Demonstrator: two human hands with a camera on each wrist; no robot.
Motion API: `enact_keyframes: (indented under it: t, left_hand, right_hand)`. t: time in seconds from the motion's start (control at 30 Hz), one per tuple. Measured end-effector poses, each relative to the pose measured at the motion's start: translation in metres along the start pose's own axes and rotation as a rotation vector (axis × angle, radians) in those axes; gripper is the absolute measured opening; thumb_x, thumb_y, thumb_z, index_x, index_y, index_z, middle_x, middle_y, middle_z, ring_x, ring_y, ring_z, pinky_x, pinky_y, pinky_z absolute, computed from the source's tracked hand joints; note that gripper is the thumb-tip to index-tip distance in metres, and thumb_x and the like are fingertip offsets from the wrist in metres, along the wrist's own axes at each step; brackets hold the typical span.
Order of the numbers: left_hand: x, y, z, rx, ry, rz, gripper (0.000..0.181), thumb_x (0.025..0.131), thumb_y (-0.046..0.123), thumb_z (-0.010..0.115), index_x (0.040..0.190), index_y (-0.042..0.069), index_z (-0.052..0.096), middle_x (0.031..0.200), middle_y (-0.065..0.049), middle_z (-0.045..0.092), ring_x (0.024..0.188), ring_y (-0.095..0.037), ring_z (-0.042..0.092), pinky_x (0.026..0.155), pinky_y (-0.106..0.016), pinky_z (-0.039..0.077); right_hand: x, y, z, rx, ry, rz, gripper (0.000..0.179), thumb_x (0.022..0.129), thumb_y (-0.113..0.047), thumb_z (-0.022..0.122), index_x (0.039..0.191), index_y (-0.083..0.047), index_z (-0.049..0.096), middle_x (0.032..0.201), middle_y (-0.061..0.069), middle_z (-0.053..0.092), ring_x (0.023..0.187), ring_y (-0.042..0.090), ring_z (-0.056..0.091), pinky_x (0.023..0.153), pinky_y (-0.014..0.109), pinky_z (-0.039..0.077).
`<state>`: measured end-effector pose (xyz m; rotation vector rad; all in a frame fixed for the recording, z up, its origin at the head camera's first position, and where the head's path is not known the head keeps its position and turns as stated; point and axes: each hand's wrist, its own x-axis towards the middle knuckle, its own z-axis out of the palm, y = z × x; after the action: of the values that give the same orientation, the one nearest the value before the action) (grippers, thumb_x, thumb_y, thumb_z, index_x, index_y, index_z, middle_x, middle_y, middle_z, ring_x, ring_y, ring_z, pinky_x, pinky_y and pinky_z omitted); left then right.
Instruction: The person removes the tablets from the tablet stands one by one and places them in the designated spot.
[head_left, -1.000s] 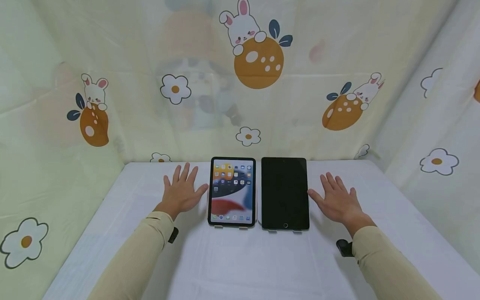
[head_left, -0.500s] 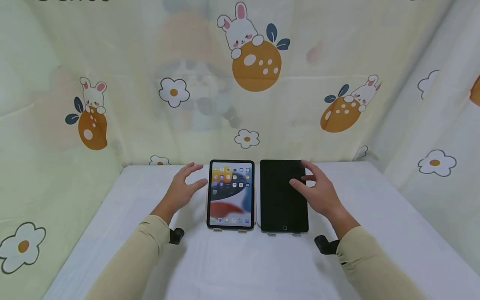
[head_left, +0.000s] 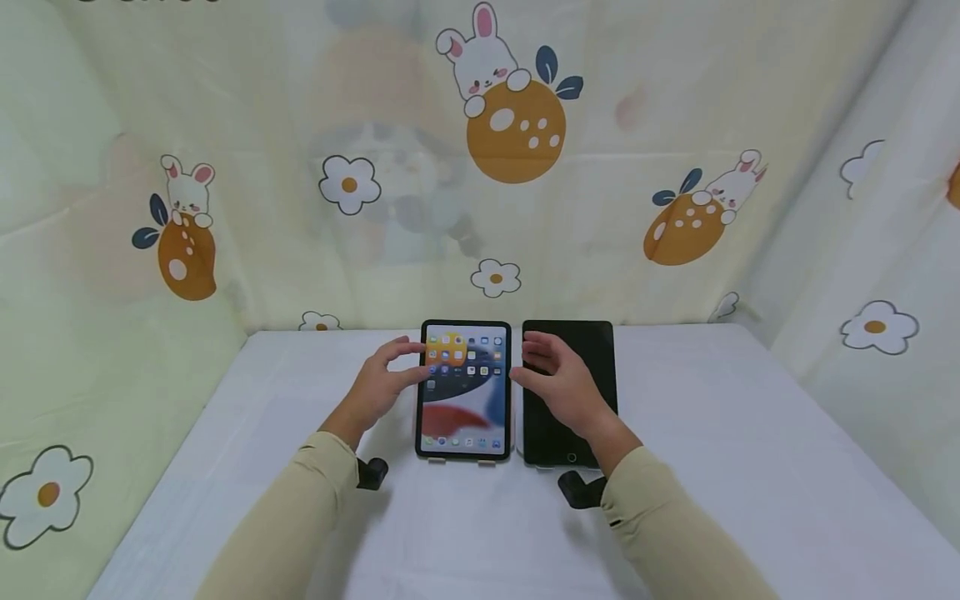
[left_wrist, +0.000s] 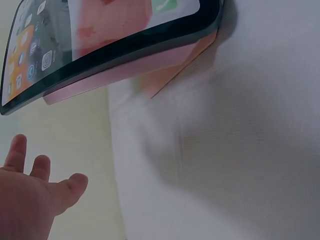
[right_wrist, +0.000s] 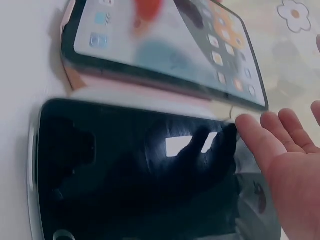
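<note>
Two tablets lean side by side on low stands. The left tablet [head_left: 465, 417] has its screen lit with app icons; a pink stand [left_wrist: 120, 75] shows under it in the left wrist view. Its neighbour, a tablet with a black screen [head_left: 553, 433], has a round home button. My left hand [head_left: 377, 385] hovers by the lit tablet's left edge, thumb and fingers apart; the left wrist view shows a gap between them. My right hand [head_left: 568, 390] is in front of the dark tablet, thumb toward the lit tablet's right edge. Neither hand holds anything.
A white cloth covers the table [head_left: 465, 533]. Behind it hangs a cream curtain [head_left: 585, 242] printed with rabbits and flowers, continuing along both sides. Dark wrist cameras [head_left: 581, 490] sit beneath both wrists.
Both hands were spread flat on either side of the tablets. My right hand has swung left across the dark tablet; my left has shifted slightly right to the lit tablet's edge. The tablets stay put.
</note>
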<state>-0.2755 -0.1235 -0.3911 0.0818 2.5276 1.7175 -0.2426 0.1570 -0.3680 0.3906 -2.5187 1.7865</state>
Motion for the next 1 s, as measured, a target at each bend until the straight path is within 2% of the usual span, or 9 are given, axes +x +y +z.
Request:
enact_keyframes:
  t: [0.27, 0.6, 0.7, 0.83, 1.0]
  left_hand:
    - [0.003, -0.004, 0.004, -0.048, -0.029, 0.022, 0.043, 0.096, 0.024, 0.068, 0.137, 0.012, 0.061, 0.162, -0.005, 0.028, 0.148, -0.034, 0.018, 0.11, -0.057, 0.032]
    - [0.008, -0.004, 0.009, -0.098, -0.039, -0.013, 0.046, 0.095, 0.022, 0.069, 0.139, 0.015, 0.06, 0.163, -0.007, 0.027, 0.148, -0.037, 0.018, 0.111, -0.059, 0.029]
    - [0.009, -0.005, 0.011, -0.116, -0.047, -0.013, 0.045, 0.095, 0.021, 0.069, 0.138, 0.015, 0.06, 0.162, -0.007, 0.029, 0.148, -0.037, 0.02, 0.112, -0.058, 0.029]
    - [0.01, -0.007, 0.017, -0.155, -0.064, 0.002, 0.044, 0.094, 0.017, 0.07, 0.137, 0.013, 0.061, 0.155, -0.009, 0.039, 0.145, -0.037, 0.027, 0.112, -0.056, 0.031]
    - [0.013, -0.01, 0.021, -0.2, -0.067, -0.002, 0.045, 0.093, 0.015, 0.071, 0.137, 0.011, 0.06, 0.145, -0.012, 0.049, 0.138, -0.035, 0.037, 0.111, -0.055, 0.033]
  right_hand:
    - [0.008, 0.0, 0.021, -0.013, -0.019, 0.062, 0.063, 0.095, -0.022, 0.068, 0.15, -0.007, 0.039, 0.157, 0.015, 0.035, 0.145, 0.034, 0.03, 0.108, 0.051, 0.037]
    - [0.015, -0.005, 0.037, -0.081, -0.051, 0.095, 0.068, 0.096, -0.023, 0.068, 0.152, -0.008, 0.034, 0.161, 0.016, 0.024, 0.147, 0.037, 0.022, 0.112, 0.053, 0.031]
    - [0.016, -0.007, 0.039, -0.087, -0.057, 0.105, 0.07, 0.096, -0.023, 0.068, 0.153, -0.007, 0.031, 0.16, 0.018, 0.025, 0.144, 0.038, 0.026, 0.11, 0.055, 0.034]
    - [0.018, -0.007, 0.043, -0.117, -0.055, 0.121, 0.072, 0.096, -0.025, 0.068, 0.154, -0.008, 0.029, 0.153, 0.019, 0.034, 0.131, 0.036, 0.042, 0.103, 0.053, 0.043]
    - [0.021, -0.004, 0.049, -0.145, -0.052, 0.146, 0.072, 0.095, -0.026, 0.069, 0.154, -0.01, 0.03, 0.145, 0.017, 0.041, 0.121, 0.034, 0.05, 0.101, 0.051, 0.046]
